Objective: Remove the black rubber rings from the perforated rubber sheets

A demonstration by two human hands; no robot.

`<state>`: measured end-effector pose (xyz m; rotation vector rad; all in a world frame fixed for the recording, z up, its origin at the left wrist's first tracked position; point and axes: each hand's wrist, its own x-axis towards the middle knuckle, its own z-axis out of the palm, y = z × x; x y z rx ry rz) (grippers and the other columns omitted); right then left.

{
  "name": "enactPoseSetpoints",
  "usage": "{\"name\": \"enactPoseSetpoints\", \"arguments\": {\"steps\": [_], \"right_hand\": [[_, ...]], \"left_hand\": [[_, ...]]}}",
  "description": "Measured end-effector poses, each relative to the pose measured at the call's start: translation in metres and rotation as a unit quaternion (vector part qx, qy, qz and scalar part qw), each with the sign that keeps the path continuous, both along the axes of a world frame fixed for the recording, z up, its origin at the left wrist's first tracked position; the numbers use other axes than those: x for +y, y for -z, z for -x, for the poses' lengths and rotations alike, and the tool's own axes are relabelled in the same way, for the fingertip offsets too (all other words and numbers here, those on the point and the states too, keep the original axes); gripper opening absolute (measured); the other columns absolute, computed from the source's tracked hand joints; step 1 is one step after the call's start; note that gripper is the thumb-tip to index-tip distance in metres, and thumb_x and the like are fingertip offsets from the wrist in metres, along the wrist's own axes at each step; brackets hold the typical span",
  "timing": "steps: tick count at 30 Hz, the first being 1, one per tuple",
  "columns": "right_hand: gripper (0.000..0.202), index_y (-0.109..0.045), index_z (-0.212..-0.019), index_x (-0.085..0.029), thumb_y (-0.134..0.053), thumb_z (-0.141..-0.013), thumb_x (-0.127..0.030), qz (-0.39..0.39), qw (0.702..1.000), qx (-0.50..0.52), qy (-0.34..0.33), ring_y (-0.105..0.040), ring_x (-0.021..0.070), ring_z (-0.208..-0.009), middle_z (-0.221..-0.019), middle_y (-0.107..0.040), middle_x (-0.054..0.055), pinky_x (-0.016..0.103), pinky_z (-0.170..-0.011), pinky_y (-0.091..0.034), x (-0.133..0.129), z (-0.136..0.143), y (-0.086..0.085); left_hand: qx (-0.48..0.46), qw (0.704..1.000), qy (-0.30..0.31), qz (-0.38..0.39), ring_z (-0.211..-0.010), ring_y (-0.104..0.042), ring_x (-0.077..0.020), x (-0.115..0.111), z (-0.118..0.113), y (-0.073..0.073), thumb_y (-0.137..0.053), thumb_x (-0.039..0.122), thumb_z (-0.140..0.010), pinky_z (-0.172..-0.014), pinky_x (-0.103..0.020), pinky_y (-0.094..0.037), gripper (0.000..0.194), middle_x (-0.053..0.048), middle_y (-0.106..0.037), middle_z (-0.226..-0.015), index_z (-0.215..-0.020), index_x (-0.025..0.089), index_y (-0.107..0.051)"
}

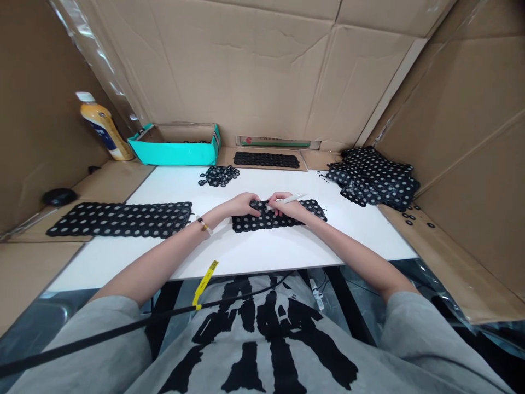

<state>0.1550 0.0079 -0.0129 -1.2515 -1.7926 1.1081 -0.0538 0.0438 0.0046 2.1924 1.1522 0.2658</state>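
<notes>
In front of me on the white board (229, 254) lies a black sheet of joined rings with pale grey round centres (246, 223). My left hand (243, 204) is at its upper left part, with curled fingers closed on the sheet. My right hand (287, 208) grips a slim white pen-like tool (293, 197) like a pencil. The tool's tip points down at the sheet near my left fingertips, and the fingers partly hide it. Behind my hands sits a pile of small loose black rings (220, 175).
Similar dotted sheets (123, 219) lie at left, and a heap of them (377, 175) at back right. Another sheet (266, 159) is at the back, beside a turquoise-edged box (176, 154) and a juice bottle (107, 128). Cardboard walls (246, 71) enclose three sides. Loose rings (410, 216) lie at right.
</notes>
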Motion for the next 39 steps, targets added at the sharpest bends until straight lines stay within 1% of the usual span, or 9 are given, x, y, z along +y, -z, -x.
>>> {"name": "enactPoseSetpoints", "arguments": {"steps": [6, 11, 13, 20, 25, 28, 32, 35, 39], "right_hand": [[0.015, -0.060, -0.073, -0.019, -0.057, -0.080, -0.032, -0.030, 0.999, -0.037, -0.006, -0.058, 0.0115, -0.055, -0.069, -0.065, -0.001, 0.023, -0.055, -0.043, -0.005, -0.001, -0.001], [0.014, -0.057, -0.069, -0.019, -0.055, -0.080, -0.027, -0.151, 0.985, -0.087, 0.021, -0.058, 0.0142, -0.071, -0.075, -0.066, 0.000, 0.025, -0.069, -0.043, -0.011, 0.008, -0.002], [0.015, -0.056, -0.068, -0.019, -0.054, -0.081, -0.026, -0.174, 0.979, -0.101, 0.025, -0.057, 0.0144, -0.073, -0.075, -0.065, 0.000, 0.025, -0.070, -0.041, -0.012, 0.010, -0.002], [0.016, -0.058, -0.069, -0.019, -0.054, -0.082, -0.027, -0.161, 0.981, -0.105, 0.019, -0.052, 0.0126, -0.065, -0.067, -0.062, -0.002, 0.024, -0.064, -0.037, -0.009, 0.011, -0.002], [0.014, -0.058, -0.069, -0.019, -0.054, -0.081, -0.025, -0.178, 0.975, -0.128, 0.025, -0.051, 0.0127, -0.065, -0.069, -0.062, -0.001, 0.024, -0.065, -0.037, -0.007, 0.011, 0.000], [0.014, -0.058, -0.070, -0.019, -0.054, -0.080, -0.027, -0.140, 0.984, -0.108, 0.007, -0.053, 0.0124, -0.063, -0.066, -0.061, -0.002, 0.023, -0.063, -0.038, -0.008, 0.005, -0.005], [0.015, -0.057, -0.071, -0.019, -0.054, -0.081, -0.030, -0.072, 0.994, -0.074, -0.022, -0.053, 0.0112, -0.054, -0.059, -0.057, -0.004, 0.023, -0.060, -0.040, -0.012, -0.004, -0.012], [0.016, -0.057, -0.071, -0.019, -0.055, -0.081, -0.032, -0.084, 0.993, -0.080, -0.030, -0.054, 0.0114, -0.057, -0.062, -0.059, -0.004, 0.023, -0.061, -0.040, -0.012, -0.005, -0.013], [0.017, -0.057, -0.070, -0.019, -0.054, -0.080, -0.032, -0.105, 0.990, -0.091, -0.022, -0.054, 0.0123, -0.064, -0.065, -0.060, -0.003, 0.023, -0.063, -0.039, -0.010, -0.003, -0.010]], "left_hand": [[-0.076, 0.996, -0.017, 0.044, -0.112, -0.059, -0.0262, 0.003, 0.001, 0.002, -0.076, 0.037, -0.055, -0.099, -0.031, -0.041, 0.060, -0.006, -0.067, -0.122, -0.111, 0.018, -0.068], [-0.130, 0.984, -0.030, 0.116, -0.111, -0.060, -0.0270, 0.003, 0.001, 0.002, -0.078, 0.037, -0.054, -0.099, -0.034, -0.041, 0.060, -0.004, -0.072, -0.111, -0.110, 0.019, -0.071], [-0.136, 0.982, -0.019, 0.133, -0.111, -0.059, -0.0268, 0.003, 0.003, 0.000, -0.079, 0.038, -0.054, -0.097, -0.033, -0.042, 0.062, -0.004, -0.072, -0.111, -0.112, 0.018, -0.070], [-0.135, 0.980, 0.039, 0.140, -0.114, -0.056, -0.0247, 0.001, 0.009, -0.011, -0.079, 0.039, -0.056, -0.096, -0.030, -0.043, 0.070, -0.006, -0.065, -0.123, -0.122, 0.020, -0.064], [-0.115, 0.987, 0.048, 0.104, -0.113, -0.056, -0.0246, 0.003, 0.008, -0.010, -0.078, 0.043, -0.058, -0.097, -0.031, -0.041, 0.068, -0.007, -0.065, -0.124, -0.120, 0.020, -0.064], [-0.094, 0.992, 0.029, 0.076, -0.111, -0.058, -0.0256, 0.005, 0.006, -0.005, -0.078, 0.047, -0.058, -0.096, -0.031, -0.041, 0.065, -0.007, -0.067, -0.119, -0.115, 0.019, -0.065], [-0.105, 0.991, 0.028, 0.072, -0.095, -0.060, -0.0231, 0.004, 0.001, 0.001, -0.065, 0.059, -0.071, -0.086, -0.031, -0.043, 0.057, -0.009, -0.070, -0.104, -0.105, 0.014, -0.065], [-0.093, 0.993, 0.038, 0.064, -0.086, -0.058, -0.0210, 0.003, -0.001, 0.003, -0.063, 0.060, -0.073, -0.081, -0.030, -0.042, 0.051, -0.006, -0.070, -0.094, -0.094, 0.014, -0.068], [-0.106, 0.983, 0.050, 0.138, -0.090, -0.058, -0.0202, 0.001, 0.002, -0.001, -0.065, 0.055, -0.072, -0.081, -0.028, -0.041, 0.047, -0.003, -0.071, -0.096, -0.097, 0.017, -0.071]]}}
